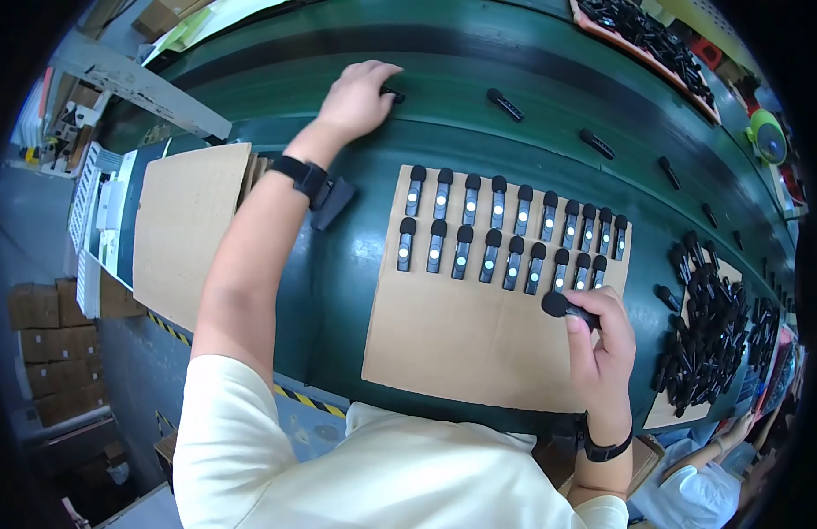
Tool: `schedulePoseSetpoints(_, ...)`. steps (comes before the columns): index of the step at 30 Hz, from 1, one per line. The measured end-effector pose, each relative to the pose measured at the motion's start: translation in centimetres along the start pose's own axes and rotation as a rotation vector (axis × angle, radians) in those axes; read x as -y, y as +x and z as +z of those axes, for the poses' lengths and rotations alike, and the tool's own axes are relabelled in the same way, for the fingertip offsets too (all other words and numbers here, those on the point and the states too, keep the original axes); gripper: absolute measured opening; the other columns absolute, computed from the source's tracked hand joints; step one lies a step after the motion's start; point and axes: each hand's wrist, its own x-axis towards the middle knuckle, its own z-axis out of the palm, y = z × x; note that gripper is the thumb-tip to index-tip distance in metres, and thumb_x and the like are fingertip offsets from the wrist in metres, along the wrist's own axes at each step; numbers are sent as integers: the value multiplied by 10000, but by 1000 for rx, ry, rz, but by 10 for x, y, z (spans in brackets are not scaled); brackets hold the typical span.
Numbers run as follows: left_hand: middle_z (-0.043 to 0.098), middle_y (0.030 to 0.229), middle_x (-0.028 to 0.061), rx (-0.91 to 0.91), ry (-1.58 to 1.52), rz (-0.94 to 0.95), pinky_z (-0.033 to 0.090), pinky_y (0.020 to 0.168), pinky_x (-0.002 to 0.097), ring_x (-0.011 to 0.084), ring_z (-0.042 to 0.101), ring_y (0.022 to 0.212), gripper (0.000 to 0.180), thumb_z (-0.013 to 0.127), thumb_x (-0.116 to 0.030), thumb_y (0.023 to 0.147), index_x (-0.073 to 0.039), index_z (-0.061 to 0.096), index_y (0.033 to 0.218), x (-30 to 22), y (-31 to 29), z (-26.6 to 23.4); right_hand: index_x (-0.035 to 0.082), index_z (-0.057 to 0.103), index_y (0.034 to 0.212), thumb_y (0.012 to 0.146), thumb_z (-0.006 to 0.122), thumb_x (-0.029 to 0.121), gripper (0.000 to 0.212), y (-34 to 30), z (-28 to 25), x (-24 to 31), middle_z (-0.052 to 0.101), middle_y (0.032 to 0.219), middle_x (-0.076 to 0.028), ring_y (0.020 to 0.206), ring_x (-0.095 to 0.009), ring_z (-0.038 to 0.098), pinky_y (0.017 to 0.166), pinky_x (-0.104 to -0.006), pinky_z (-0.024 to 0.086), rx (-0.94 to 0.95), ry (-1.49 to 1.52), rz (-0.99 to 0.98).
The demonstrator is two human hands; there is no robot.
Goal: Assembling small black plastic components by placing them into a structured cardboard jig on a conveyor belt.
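My right hand (602, 344) pinches a small black clip-on microphone (557, 304) with a round foam tip, held over the near right part of a cardboard sheet (461, 339). On that sheet lie two rows of similar microphones (497, 201), foam ends away from me, most showing a round pale or greenish spot. My left hand (354, 101) is stretched far over the green belt. Its fingers close around a dark piece (393, 93), apparently another microphone, mostly covered by the hand.
More microphones (505, 104) lie spaced along the green belt (444, 75). A heap of them (704, 326) covers cardboard at the right, and an orange-rimmed tray (646, 53) of black parts stands at the far right. Cardboard sheets (188, 229) are stacked left. Another person (695, 494) sits lower right.
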Motion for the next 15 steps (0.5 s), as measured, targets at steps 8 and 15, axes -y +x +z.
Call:
schedulePoseSetpoints(8,693,1047,130,211,-90,-449,513,877,344,276,666,944,244,630,-134,915,-14,650,1127,11,-8,-5,8,619,1045,839,681,-24,218,-26,-3,-8,585,877,-89,726,-171,547,672,-254,451,-104,161,75)
schedulePoseSetpoints(15,695,950,88,4,-1149,-661,529,790,269,139,663,867,193,594,-104,963,5,648,1113,-112,-63,-75,4,625,1030,805,728,-11,248,-23,11,-11,612,893,-96,789,-189,589,714,-271,467,24,204,8)
